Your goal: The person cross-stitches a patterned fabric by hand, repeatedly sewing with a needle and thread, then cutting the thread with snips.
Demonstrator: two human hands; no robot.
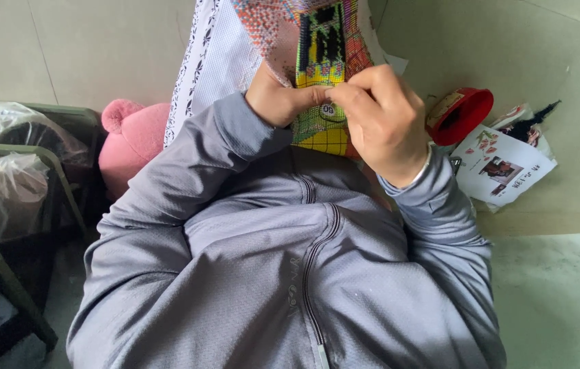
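A cross-stitch canvas point(324, 48) with yellow, black, green and pink stitched blocks hangs in front of my chest; its white patterned border point(201, 61) trails to the left. My left hand point(280, 96) grips the canvas from the left side, thumb on the front. My right hand point(382, 119) pinches the fabric at the middle, fingertips pressed together on the stitched area; whether it holds a needle is too small to tell. My grey zip-up jacket point(290, 260) fills the lower view.
A red round container point(461, 115) lies on the floor at right, beside a printed paper sheet point(502, 167) and dark threads point(532, 123). A pink plush cushion point(133, 140) sits at left, next to green-framed chairs with plastic bags point(10, 178).
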